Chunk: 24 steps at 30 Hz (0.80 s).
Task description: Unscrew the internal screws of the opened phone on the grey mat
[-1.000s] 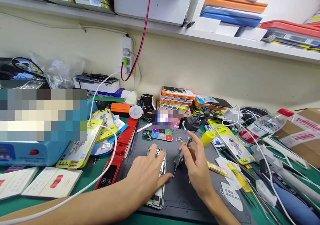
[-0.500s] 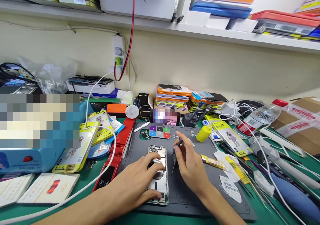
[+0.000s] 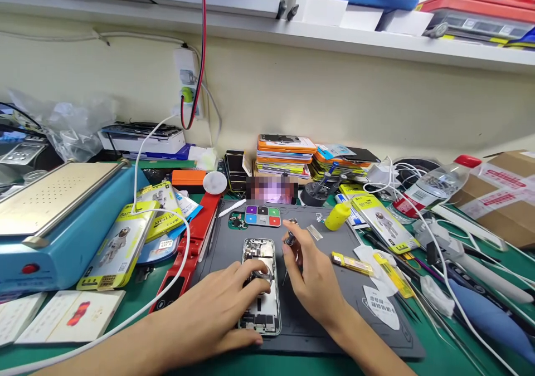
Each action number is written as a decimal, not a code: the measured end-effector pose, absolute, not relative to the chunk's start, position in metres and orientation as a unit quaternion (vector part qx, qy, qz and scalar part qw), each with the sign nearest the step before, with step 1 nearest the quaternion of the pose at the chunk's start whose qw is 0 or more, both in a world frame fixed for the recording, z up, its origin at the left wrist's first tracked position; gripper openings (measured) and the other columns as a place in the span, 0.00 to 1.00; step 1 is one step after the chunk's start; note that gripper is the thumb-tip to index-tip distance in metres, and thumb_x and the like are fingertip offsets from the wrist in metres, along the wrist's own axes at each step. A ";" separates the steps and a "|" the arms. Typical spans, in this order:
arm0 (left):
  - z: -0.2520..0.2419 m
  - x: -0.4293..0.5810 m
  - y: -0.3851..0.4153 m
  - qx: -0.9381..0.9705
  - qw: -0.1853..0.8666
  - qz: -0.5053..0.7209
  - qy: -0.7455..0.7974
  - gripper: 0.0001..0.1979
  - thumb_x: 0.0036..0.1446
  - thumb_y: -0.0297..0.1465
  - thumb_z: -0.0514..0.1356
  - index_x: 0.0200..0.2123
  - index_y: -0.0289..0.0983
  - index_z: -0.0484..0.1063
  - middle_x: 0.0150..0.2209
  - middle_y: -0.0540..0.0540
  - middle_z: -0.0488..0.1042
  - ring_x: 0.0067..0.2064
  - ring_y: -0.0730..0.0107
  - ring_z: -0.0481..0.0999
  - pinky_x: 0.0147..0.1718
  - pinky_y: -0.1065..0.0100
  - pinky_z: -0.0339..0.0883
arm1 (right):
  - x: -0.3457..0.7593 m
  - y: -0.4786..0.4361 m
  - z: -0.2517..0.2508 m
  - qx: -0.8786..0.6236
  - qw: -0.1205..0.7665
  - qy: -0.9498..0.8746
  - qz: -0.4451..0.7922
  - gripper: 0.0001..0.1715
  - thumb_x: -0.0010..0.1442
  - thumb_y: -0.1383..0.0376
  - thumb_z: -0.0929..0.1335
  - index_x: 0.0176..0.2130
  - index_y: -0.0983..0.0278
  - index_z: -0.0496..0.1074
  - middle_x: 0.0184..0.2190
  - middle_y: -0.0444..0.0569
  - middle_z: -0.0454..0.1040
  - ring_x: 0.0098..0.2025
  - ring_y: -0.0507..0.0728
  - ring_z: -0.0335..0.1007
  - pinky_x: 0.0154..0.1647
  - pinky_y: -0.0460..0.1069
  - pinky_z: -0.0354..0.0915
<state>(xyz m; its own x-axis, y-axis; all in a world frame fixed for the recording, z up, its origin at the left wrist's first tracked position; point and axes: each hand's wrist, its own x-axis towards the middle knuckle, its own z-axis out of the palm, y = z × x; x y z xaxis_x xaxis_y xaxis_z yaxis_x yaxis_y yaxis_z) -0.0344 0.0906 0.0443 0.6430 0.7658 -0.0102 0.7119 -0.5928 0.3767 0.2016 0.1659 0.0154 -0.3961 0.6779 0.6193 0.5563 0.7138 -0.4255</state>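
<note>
An opened phone lies on a dark grey work mat, its inner parts showing. My left hand rests over the phone from the left, fingers bent onto its middle and thumb by its lower left edge. Beneath those fingertips is a small dark piece that I cannot make out. My right hand is just right of the phone, thumb and fingers closed on a small screwdriver. The screwdriver stands nearly upright, its thin shaft pointing down at the mat, apart from the phone.
A magnetic tray with coloured squares and a small green circuit board lie behind the phone. A yellow bottle and yellow strip are to the right. A red tool, blue machine and white cable sit left.
The view has shifted slightly. My left thumb has slid off the phone's lower part toward its bottom left edge. My right hand keeps the screwdriver beside the phone.
</note>
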 end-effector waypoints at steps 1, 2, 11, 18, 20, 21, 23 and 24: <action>0.044 -0.032 0.092 0.888 0.174 0.077 0.418 0.29 0.65 0.39 0.72 0.63 0.43 0.66 0.69 0.39 0.69 0.63 0.45 0.78 0.53 0.48 0.82 | 0.202 0.167 0.015 -0.370 0.406 -0.832 0.075 0.27 0.76 0.69 0.63 0.71 0.59 0.59 0.50 0.53 0.80 0.37 0.56 0.80 0.42 0.54 0.80; 0.044 -0.030 0.093 0.887 0.169 0.080 0.423 0.29 0.65 0.39 0.72 0.63 0.43 0.66 0.68 0.39 0.69 0.62 0.46 0.79 0.50 0.51 0.83 | 0.202 0.167 0.015 -0.369 0.407 -0.832 0.076 0.28 0.76 0.69 0.63 0.71 0.59 0.59 0.50 0.53 0.80 0.37 0.56 0.80 0.43 0.54 0.80; 0.049 -0.041 0.129 0.812 0.158 0.158 0.539 0.16 0.82 0.39 0.45 0.39 0.42 0.64 0.30 0.54 0.76 0.31 0.66 0.80 0.31 0.67 0.67 | 0.204 0.168 0.011 -0.346 0.463 -0.808 0.113 0.30 0.76 0.70 0.66 0.72 0.57 0.58 0.47 0.49 0.80 0.40 0.56 0.80 0.45 0.53 0.79; 0.029 -0.033 0.124 0.851 0.115 0.109 0.501 0.13 0.79 0.34 0.46 0.48 0.40 0.70 0.37 0.45 0.85 0.37 0.55 0.87 0.31 0.64 0.68 | 0.200 0.158 0.005 -0.289 0.495 -0.801 0.172 0.34 0.76 0.71 0.64 0.74 0.58 0.53 0.48 0.51 0.77 0.43 0.54 0.79 0.45 0.51 0.79; 0.026 -0.032 0.123 0.853 0.107 0.103 0.500 0.14 0.80 0.34 0.46 0.50 0.40 0.70 0.36 0.45 0.85 0.37 0.53 0.87 0.30 0.64 0.68 | 0.199 0.155 0.004 -0.273 0.490 -0.807 0.184 0.35 0.75 0.70 0.64 0.74 0.57 0.53 0.49 0.51 0.76 0.43 0.55 0.79 0.45 0.52 0.79; 0.025 -0.033 0.123 0.854 0.104 0.101 0.499 0.13 0.79 0.34 0.46 0.51 0.40 0.69 0.36 0.45 0.85 0.37 0.53 0.87 0.29 0.64 0.68 | 0.198 0.153 0.004 -0.268 0.488 -0.809 0.188 0.36 0.75 0.70 0.64 0.75 0.56 0.52 0.50 0.51 0.76 0.43 0.54 0.79 0.45 0.52 0.79; 0.025 -0.033 0.124 0.858 0.100 0.096 0.495 0.12 0.79 0.35 0.47 0.50 0.40 0.70 0.37 0.45 0.85 0.37 0.52 0.87 0.29 0.63 0.68 | 0.197 0.151 0.005 -0.269 0.483 -0.810 0.192 0.36 0.75 0.69 0.64 0.75 0.55 0.51 0.50 0.51 0.76 0.41 0.54 0.79 0.43 0.51 0.78; 0.026 -0.033 0.124 0.859 0.098 0.093 0.494 0.12 0.79 0.35 0.48 0.49 0.40 0.70 0.37 0.45 0.85 0.37 0.52 0.87 0.29 0.63 0.67 | 0.196 0.150 0.006 -0.277 0.480 -0.810 0.193 0.36 0.75 0.69 0.64 0.75 0.54 0.51 0.49 0.50 0.76 0.40 0.53 0.78 0.43 0.51 0.78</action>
